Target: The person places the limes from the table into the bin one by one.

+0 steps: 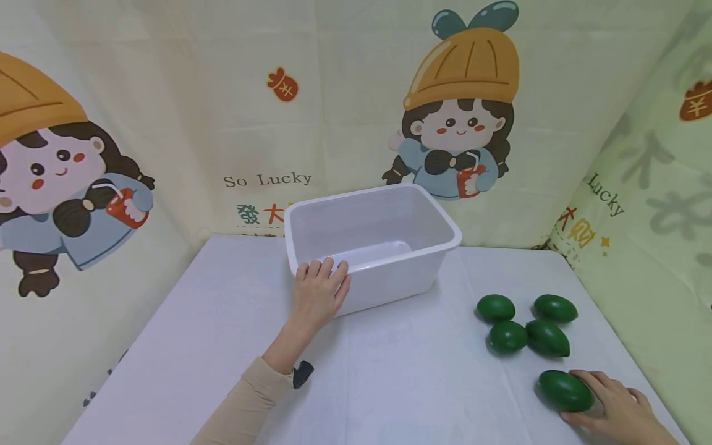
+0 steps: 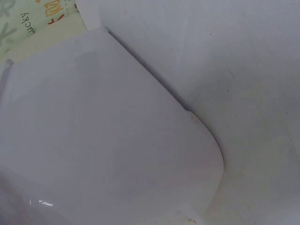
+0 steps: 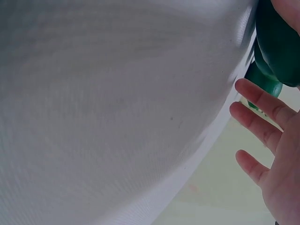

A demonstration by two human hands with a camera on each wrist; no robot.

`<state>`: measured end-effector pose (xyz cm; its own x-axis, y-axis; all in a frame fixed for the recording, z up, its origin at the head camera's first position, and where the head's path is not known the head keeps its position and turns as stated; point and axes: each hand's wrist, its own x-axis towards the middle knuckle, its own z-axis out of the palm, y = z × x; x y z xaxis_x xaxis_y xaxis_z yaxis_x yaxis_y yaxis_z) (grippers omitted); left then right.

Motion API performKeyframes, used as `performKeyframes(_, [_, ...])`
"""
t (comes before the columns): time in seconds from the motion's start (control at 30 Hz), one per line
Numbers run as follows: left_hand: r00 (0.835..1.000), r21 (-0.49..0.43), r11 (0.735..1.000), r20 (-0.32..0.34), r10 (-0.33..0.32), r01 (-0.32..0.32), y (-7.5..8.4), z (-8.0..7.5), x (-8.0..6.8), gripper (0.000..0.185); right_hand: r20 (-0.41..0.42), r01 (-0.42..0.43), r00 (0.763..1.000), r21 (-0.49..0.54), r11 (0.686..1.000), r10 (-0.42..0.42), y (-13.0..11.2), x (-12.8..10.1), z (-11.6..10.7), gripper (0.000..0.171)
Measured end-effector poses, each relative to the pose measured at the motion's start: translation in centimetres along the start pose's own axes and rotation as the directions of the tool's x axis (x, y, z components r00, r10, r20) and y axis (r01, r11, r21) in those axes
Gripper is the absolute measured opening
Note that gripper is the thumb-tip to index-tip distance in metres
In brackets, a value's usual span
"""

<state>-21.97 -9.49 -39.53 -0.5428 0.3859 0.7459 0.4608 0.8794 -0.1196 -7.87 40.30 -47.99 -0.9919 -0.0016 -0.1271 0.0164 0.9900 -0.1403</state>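
My left hand (image 1: 318, 292) grips the near left rim of an empty white plastic bin (image 1: 439, 219), fingers hooked over the edge. The left wrist view shows only the bin's outer wall (image 2: 93, 140) on the white tablecloth (image 2: 243, 70). At the table's near right corner, my right hand (image 1: 609, 403) rests beside a dark green oval fruit (image 1: 564, 390) and touches its right side. In the right wrist view three fingers (image 3: 258, 101) are spread and fairly straight, with the green fruit (image 3: 276, 47) just above them.
Several more green oval fruits (image 1: 523, 322) lie in a cluster right of the bin. The table's right edge (image 1: 639, 364) is close to my right hand. Printed cartoon cloth walls (image 1: 267, 123) enclose the table behind and at both sides.
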Motion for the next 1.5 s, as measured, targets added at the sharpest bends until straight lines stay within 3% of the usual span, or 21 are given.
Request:
performKeyframes(0.27, [1.000, 0.005, 1.000, 0.010, -0.003, 0.003, 0.0, 0.0, 0.0, 0.031, 0.143, -0.069, 0.987, -0.018, 0.997, 0.071, -0.3, 0.4, -0.2, 0.095])
performKeyframes(0.6, [1.000, 0.006, 1.000, -0.017, 0.003, -0.003, -0.1, 0.0, 0.1, 0.030, 0.120, -0.062, 0.991, -0.022, 0.998, 0.065, -0.1, 0.6, 0.0, 0.095])
performKeyframes(0.9, [1.000, 0.013, 1.000, 0.002, -0.003, 0.003, -0.1, 0.0, 0.0, 0.031, 0.104, -0.055, 0.993, -0.055, 0.997, 0.060, -0.2, 0.8, -0.2, 0.097])
performKeyframes(1.2, [1.000, -0.005, 1.000, 0.025, -0.018, 0.018, 0.0, 0.0, 0.0, 0.032, -0.095, 0.045, 0.994, -0.056, 0.997, -0.051, -0.5, 0.6, -0.9, 0.083])
performKeyframes(1.5, [0.999, -0.009, 1.000, 0.027, -0.024, 0.024, 0.0, 0.0, -0.1, 0.032, -0.198, 0.087, 0.976, -0.050, 0.995, -0.095, -1.0, 0.7, -2.1, 0.082])
